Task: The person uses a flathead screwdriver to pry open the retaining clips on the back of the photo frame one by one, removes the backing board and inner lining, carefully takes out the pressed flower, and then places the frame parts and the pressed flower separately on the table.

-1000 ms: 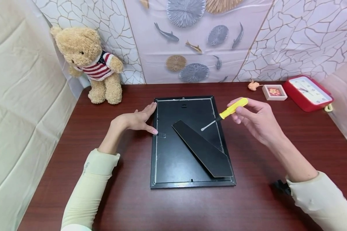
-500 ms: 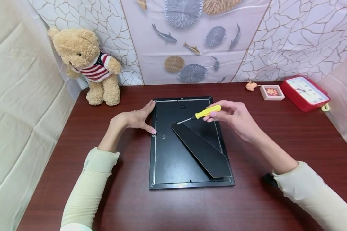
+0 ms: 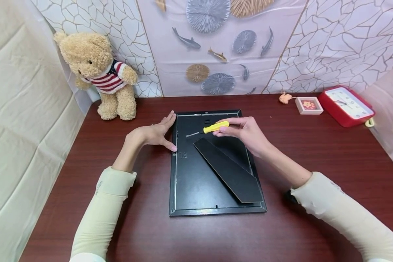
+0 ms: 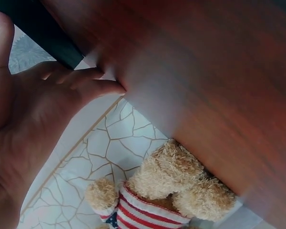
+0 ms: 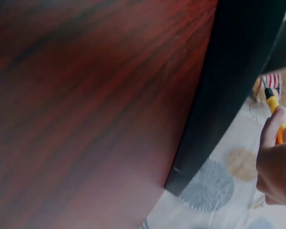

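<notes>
A black picture frame (image 3: 196, 174) lies face down on the table, its back panel up. Its stand leg (image 3: 230, 173) slants across the panel toward the lower right corner. My right hand (image 3: 242, 133) pinches the yellow handle of a flat-blade screwdriver (image 3: 216, 126) over the upper part of the panel. The blade points left, toward the frame's left side. My left hand (image 3: 155, 135), fingers spread and straight, rests at the frame's left edge with the thumb on the rim. In the right wrist view, the hand (image 5: 276, 167) holds the screwdriver (image 5: 272, 101) beyond the frame's edge (image 5: 224, 86).
A teddy bear (image 3: 99, 74) in a striped sweater stands at the back left of the dark red table (image 3: 196, 240). At the back right are a small pink figure (image 3: 285, 98), a little square box (image 3: 309, 105) and a red clock (image 3: 346, 106). A patterned backdrop (image 3: 170, 82) rises behind.
My right hand has carried the screwdriver leftward across the panel, from the frame's right side to over its upper left. My left hand has stayed at the left edge.
</notes>
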Demonstrator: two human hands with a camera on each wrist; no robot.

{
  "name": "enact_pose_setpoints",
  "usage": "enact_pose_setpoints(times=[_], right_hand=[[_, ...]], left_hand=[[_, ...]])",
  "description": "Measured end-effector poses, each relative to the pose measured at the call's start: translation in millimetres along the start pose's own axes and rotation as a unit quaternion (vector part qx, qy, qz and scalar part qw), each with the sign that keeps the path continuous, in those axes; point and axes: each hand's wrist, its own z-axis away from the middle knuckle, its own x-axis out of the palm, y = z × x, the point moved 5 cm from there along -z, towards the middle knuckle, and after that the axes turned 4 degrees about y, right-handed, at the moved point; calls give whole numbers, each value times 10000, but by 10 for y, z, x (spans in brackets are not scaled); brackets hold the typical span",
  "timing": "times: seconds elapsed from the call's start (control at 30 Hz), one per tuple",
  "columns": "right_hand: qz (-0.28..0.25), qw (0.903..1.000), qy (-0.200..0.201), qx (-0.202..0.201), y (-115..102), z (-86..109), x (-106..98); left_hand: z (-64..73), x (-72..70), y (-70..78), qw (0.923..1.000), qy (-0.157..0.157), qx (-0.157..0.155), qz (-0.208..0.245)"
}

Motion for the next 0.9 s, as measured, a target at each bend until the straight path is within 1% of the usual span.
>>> enact_pose_setpoints(times=[0.13, 0.33, 0.47, 0.53, 0.6, 0.77, 0.9], right_hand=[[84, 9998, -119, 168, 42, -28, 96], [237, 9991, -182, 294, 53, -54, 181], [278, 9989, -165, 348, 55, -74, 202], [290, 9988, -147, 369, 51, -84, 212], [331, 9986, -152, 379, 45, -94, 228], [407, 9981, -186, 414, 34, -122, 277], [404, 9981, -143, 436, 30, -144, 302]], left_hand=[[-2, 7, 11, 9999, 41, -105, -87], [-5, -10, 33, 9975, 185, -274, -623], [-7, -23, 41, 9954, 243, -384, -846], [7, -31, 52, 9947, 267, -444, -887], [-8, -24, 19, 9938, 289, -507, -945], [-19, -11, 0, 9937, 281, -548, -941], [-2, -12, 20, 9939, 275, -575, -900]])
